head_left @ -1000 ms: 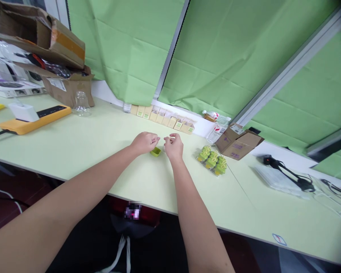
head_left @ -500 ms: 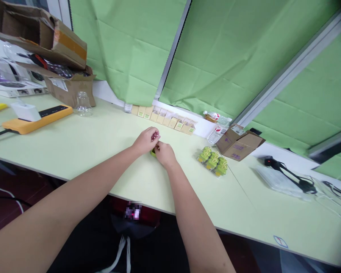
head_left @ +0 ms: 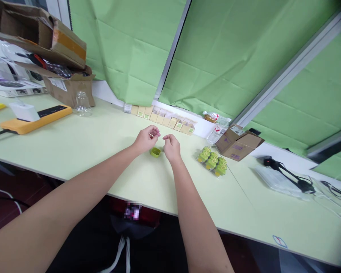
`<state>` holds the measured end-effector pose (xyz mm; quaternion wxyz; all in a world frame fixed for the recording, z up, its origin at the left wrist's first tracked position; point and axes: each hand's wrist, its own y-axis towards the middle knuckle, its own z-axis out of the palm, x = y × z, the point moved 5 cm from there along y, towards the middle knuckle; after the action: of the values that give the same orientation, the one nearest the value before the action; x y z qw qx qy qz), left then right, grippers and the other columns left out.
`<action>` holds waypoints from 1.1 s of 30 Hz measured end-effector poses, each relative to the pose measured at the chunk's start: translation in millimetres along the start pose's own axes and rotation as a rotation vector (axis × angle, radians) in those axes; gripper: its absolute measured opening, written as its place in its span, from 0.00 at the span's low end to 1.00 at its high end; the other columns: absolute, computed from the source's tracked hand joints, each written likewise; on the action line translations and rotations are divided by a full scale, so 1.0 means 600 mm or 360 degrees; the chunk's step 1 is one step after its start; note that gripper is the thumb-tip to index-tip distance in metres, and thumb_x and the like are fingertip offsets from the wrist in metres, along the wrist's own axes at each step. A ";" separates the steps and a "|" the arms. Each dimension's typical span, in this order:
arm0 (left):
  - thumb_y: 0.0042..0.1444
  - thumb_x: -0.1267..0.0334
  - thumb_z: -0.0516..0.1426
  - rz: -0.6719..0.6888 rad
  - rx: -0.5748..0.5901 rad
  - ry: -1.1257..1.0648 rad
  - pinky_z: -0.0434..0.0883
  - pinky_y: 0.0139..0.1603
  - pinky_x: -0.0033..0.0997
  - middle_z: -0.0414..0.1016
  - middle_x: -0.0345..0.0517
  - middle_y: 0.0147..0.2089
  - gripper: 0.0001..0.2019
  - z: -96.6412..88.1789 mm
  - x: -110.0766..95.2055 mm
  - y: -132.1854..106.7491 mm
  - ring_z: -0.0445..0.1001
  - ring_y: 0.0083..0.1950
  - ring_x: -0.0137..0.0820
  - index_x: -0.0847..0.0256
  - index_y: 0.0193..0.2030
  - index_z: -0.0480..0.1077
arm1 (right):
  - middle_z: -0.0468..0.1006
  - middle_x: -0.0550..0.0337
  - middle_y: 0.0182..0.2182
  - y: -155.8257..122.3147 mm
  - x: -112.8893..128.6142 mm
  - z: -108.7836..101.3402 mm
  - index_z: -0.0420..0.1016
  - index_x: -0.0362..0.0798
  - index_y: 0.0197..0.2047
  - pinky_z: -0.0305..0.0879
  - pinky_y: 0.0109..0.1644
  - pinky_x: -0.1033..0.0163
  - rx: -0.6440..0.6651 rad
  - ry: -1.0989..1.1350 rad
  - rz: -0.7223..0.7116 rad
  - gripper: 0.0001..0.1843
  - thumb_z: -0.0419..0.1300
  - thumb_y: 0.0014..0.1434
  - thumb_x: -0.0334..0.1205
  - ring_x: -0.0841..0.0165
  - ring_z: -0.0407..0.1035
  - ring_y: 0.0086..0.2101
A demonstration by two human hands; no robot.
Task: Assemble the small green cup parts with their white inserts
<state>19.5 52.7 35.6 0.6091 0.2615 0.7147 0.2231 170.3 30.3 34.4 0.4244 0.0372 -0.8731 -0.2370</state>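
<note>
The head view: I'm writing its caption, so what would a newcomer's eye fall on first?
Probably the green cloth filling the back, then the left hand and right hand, close together mid-picture by a small green container; whether the fingers hold anything is too small to tell. The orange power strip stands out on the left of the table.

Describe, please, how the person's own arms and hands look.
The left hand and right hand are bare: no gloves, watch or bracelet show, and no sleeves come into view. Below them, dark clothing with white cords is visible.
</note>
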 end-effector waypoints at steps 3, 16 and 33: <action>0.51 0.71 0.57 -0.0046 0.0016 -0.0105 0.70 0.38 0.28 0.79 0.45 0.37 0.09 0.004 0.008 0.003 0.78 0.42 0.31 0.60 0.40 0.67 | 0.64 0.68 0.22 0.000 0.001 -0.003 0.72 0.51 0.37 0.58 0.31 0.65 0.0007 0.0055 -0.0013 0.09 0.52 0.55 0.39 0.70 0.60 0.23; 0.52 0.69 0.57 0.0034 0.0034 0.0072 0.71 0.38 0.28 0.78 0.43 0.37 0.07 0.001 0.006 0.001 0.77 0.38 0.29 0.60 0.39 0.70 | 0.59 0.67 0.23 -0.006 0.024 -0.008 0.76 0.50 0.37 0.56 0.33 0.65 -0.0150 -0.0176 -0.0355 0.10 0.58 0.57 0.46 0.70 0.57 0.26; 0.52 0.68 0.57 0.0006 0.0028 0.0086 0.72 0.37 0.29 0.79 0.44 0.37 0.07 0.001 0.001 -0.001 0.77 0.38 0.30 0.59 0.39 0.70 | 0.59 0.67 0.22 -0.008 0.026 -0.011 0.76 0.50 0.34 0.54 0.32 0.65 -0.0182 -0.0209 -0.0279 0.11 0.59 0.58 0.48 0.71 0.56 0.25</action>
<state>19.9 52.6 34.7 0.5867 0.2622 0.7324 0.2250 164.6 19.4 47.0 0.3454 0.0736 -0.8774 -0.3247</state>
